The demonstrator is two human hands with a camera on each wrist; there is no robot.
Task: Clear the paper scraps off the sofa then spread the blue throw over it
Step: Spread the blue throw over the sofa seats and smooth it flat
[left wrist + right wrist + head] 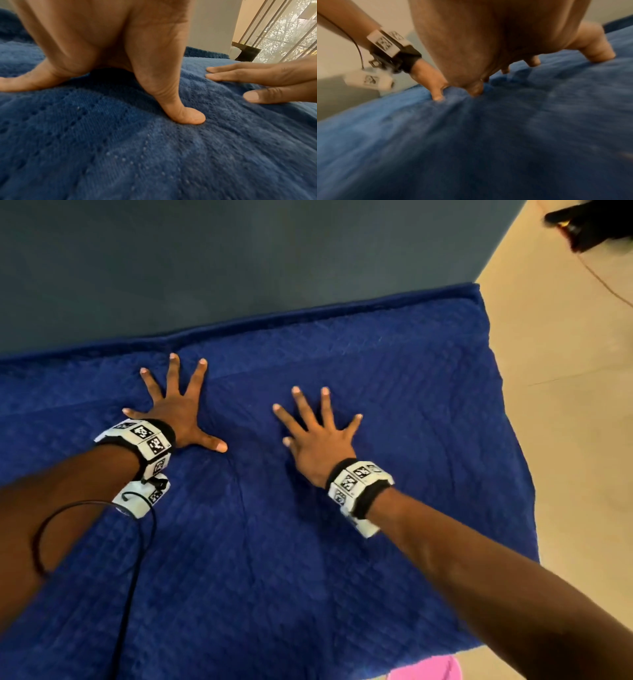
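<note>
— What sort of place is this?
— A home's living room: a blue throw (pixel 308 542) covers a sofa (pixel 205 268) on a pale tiled floor (pixel 565 440).
— Anything else?
— A tall window (pixel 288 33) with vertical bars, foliage outside.

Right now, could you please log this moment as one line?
stage: smoothing | blue throw: spread flat | left hand: open, pressing | right hand: open, pressing

head: above, looking down | wrists: close, low over blue throw (pixel 308 542) | shared: throw
</note>
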